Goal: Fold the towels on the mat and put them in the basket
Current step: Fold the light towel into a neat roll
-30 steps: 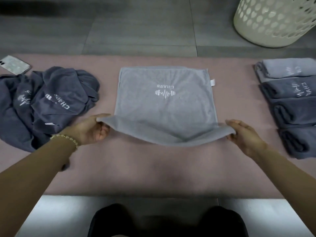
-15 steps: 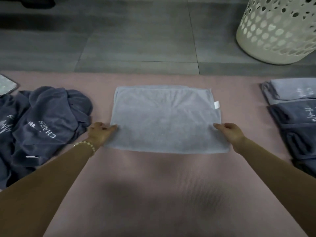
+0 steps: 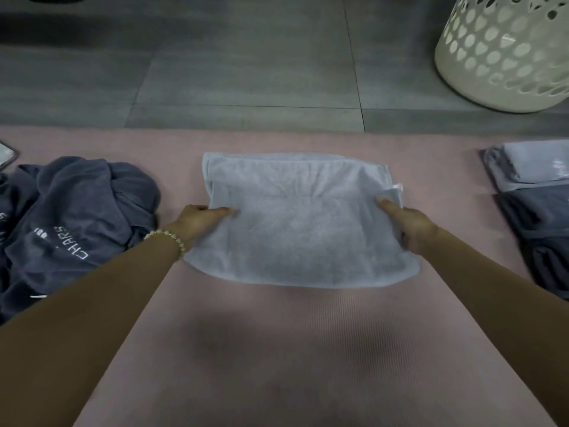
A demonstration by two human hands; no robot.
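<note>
A light grey towel [image 3: 295,220], folded once, lies in the middle of the pink mat [image 3: 277,349]. My left hand [image 3: 197,221] grips its left side, thumb on top and fingers underneath. At the right side my right hand [image 3: 409,224] grips it the same way, beside the white label. The near half of the towel is lifted off the mat and sags toward me. The white perforated basket [image 3: 505,53] stands on the floor at the far right.
A heap of unfolded dark grey towels [image 3: 74,223] lies on the mat at the left. Folded grey towels [image 3: 535,204] sit in a row at the mat's right edge. A phone corner [image 3: 6,154] shows at far left. Grey tiled floor lies beyond the mat.
The towel's near edge was carried over to the far edge, hiding the logo. Both hands then shifted to the sides and now lift the folded towel's near part.
</note>
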